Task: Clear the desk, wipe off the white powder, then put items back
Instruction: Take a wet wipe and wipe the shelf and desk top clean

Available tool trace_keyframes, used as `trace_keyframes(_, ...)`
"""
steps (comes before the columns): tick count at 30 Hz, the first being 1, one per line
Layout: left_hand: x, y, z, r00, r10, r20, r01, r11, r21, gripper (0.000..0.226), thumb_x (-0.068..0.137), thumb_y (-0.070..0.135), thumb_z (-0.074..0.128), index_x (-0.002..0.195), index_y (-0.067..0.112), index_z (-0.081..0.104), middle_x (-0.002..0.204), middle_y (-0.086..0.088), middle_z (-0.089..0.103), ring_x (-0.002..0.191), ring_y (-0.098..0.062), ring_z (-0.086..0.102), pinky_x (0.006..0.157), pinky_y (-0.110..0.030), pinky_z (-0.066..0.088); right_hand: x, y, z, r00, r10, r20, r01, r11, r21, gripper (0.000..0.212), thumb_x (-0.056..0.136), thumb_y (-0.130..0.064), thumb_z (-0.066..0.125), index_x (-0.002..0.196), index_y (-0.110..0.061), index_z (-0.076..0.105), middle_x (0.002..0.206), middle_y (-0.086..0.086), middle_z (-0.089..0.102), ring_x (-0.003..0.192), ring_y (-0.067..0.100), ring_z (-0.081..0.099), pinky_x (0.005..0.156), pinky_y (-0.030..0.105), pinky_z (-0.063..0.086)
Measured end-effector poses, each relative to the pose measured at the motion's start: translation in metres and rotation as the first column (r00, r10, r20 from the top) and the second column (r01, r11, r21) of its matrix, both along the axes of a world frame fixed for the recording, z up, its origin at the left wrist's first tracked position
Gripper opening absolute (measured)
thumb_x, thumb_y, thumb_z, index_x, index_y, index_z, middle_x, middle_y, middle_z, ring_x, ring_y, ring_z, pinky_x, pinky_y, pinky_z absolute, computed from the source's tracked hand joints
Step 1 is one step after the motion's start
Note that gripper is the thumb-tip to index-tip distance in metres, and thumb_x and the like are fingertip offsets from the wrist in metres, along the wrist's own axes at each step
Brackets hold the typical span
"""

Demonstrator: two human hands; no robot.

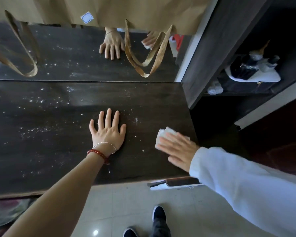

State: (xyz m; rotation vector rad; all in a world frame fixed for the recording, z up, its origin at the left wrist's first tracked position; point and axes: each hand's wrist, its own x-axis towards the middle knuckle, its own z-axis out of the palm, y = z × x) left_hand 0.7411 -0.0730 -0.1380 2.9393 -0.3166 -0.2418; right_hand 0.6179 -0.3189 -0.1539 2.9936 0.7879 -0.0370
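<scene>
Desk point(41, 159) is already cleared but white powder point(36, 130) is still scattered mostly left, a tissue point(162, 135) is pressed flat under the right hand point(178, 151), left hand point(108, 130) laid open, nothing gripped.

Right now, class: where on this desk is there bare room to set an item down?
Free: the whole stretch of desk left of the left hand, back to the mirror, though dusted with powder. A narrower strip lies between the hands. Crowded: the right edge, where the right hand presses the tissue.
</scene>
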Motion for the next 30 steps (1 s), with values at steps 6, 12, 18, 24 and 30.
trace_keyframes(6,0.000,0.001,-0.002,1.000,0.001,0.009,-0.001,1.000,-0.013,0.055,0.094,0.047,0.019,0.145,0.029,0.007,0.156,0.002,0.001,0.142,-0.019,-0.006,0.113,-0.048,-0.003,0.057,-0.027,0.003,0.852,-0.516,-0.089,0.524,0.843,0.119,0.051,0.092,-0.037,0.016,0.139,-0.024,0.028,0.141,0.011,0.043,0.133,0.020,0.024,0.105,0.038,0.029)
trace_keyframes(12,0.000,-0.001,-0.002,1.000,0.004,0.029,-0.004,1.000,-0.017,0.055,0.094,0.047,0.020,0.145,0.028,0.009,0.156,0.001,0.003,0.142,-0.020,-0.004,0.112,-0.048,-0.002,-0.001,-0.003,0.002,0.957,-0.287,0.040,0.287,0.958,0.002,0.055,0.094,-0.043,0.009,0.145,-0.025,0.001,0.151,0.004,0.022,0.140,0.020,0.009,0.111,0.039,0.012)
trace_keyframes(18,-0.001,-0.001,0.001,1.000,0.002,0.015,-0.001,1.000,-0.026,0.054,0.095,0.045,0.022,0.145,0.027,0.011,0.156,0.001,0.003,0.142,-0.020,-0.004,0.112,-0.049,-0.002,-0.044,0.043,0.000,0.945,-0.317,0.077,0.314,0.948,0.051,0.057,0.092,-0.039,0.022,0.144,-0.019,0.011,0.147,0.007,0.033,0.137,0.026,0.020,0.109,0.041,0.013)
trace_keyframes(24,-0.001,0.012,0.015,1.000,-0.004,0.007,0.005,0.975,-0.224,0.050,0.097,0.034,0.029,0.144,0.021,0.018,0.155,-0.002,0.012,0.142,-0.020,0.001,0.114,-0.045,-0.001,-0.033,0.091,0.000,0.770,-0.634,0.073,0.582,0.745,0.326,0.046,0.096,-0.036,0.014,0.129,-0.018,0.039,0.133,0.008,0.053,0.128,0.023,0.034,0.110,0.045,0.020)
trace_keyframes(30,-0.042,0.040,0.025,0.990,0.069,0.122,-0.023,0.938,-0.345,0.046,0.096,0.030,0.033,0.138,0.014,0.034,0.151,-0.006,0.025,0.142,-0.024,0.007,0.113,-0.048,0.000,-0.047,0.114,0.012,0.678,-0.675,0.291,0.342,0.640,0.688,0.032,0.093,-0.024,0.030,0.116,-0.010,0.047,0.116,0.012,0.060,0.116,0.020,0.047,0.108,0.044,0.024)
